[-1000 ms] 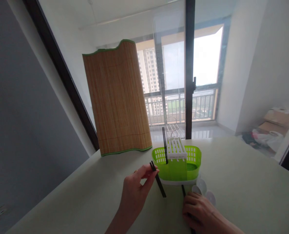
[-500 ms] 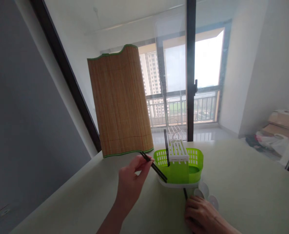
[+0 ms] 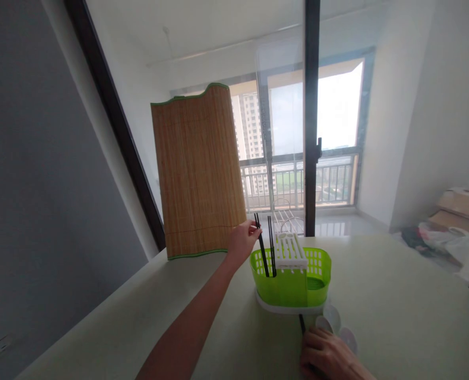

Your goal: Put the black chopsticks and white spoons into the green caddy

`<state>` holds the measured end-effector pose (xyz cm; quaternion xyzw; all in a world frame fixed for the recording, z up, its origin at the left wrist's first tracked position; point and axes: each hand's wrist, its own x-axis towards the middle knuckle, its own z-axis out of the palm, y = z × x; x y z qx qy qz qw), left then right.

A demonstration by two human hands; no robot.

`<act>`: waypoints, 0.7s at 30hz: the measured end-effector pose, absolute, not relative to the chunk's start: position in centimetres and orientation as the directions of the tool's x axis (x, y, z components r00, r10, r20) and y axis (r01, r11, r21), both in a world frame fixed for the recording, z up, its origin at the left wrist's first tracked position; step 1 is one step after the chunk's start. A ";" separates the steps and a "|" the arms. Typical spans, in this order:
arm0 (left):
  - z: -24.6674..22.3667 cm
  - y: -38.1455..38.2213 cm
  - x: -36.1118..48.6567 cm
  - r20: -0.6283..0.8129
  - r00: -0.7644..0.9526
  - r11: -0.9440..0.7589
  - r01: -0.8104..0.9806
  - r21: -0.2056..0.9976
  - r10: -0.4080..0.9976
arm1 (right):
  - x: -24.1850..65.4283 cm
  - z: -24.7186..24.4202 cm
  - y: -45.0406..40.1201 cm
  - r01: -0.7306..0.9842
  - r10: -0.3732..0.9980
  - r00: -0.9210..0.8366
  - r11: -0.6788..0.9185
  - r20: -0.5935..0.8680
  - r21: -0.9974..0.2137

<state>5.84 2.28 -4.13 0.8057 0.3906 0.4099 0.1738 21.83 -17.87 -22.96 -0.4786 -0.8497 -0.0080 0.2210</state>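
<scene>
My left hand [image 3: 242, 240] pinches the top of a pair of black chopsticks [image 3: 263, 256], whose lower ends reach inside the green plastic basket [image 3: 281, 293]. Beside them, another pair of dark chopsticks [image 3: 270, 237] stands in the same left part of the basket. A white slatted rack [image 3: 292, 250] crosses the basket's middle. Low on the right, my right hand [image 3: 329, 352] rests on the table with its fingers curled over dark chopsticks [image 3: 302, 323]; only their tips show. Several round, whitish pieces [image 3: 348, 339] lie against that hand, partly hidden by it.
A bamboo mat [image 3: 198, 174] with green edging stands upright behind my left hand. The white table [image 3: 396, 295] ends at a glass door with a dark frame [image 3: 310, 132]. Cardboard boxes and bags [image 3: 451, 227] lie beyond the table at the right.
My left hand has moved up and to the right, bringing its chopsticks from a slant in front of the basket to nearly upright inside it. My right hand stays almost in place.
</scene>
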 end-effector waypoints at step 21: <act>-7.5 3.3 8.0 0.450 0.380 -0.576 0.668 0.471 0.808 | 21.6 -22.7 -18.2 0.783 0.817 -0.415 0.545 0.399 -0.301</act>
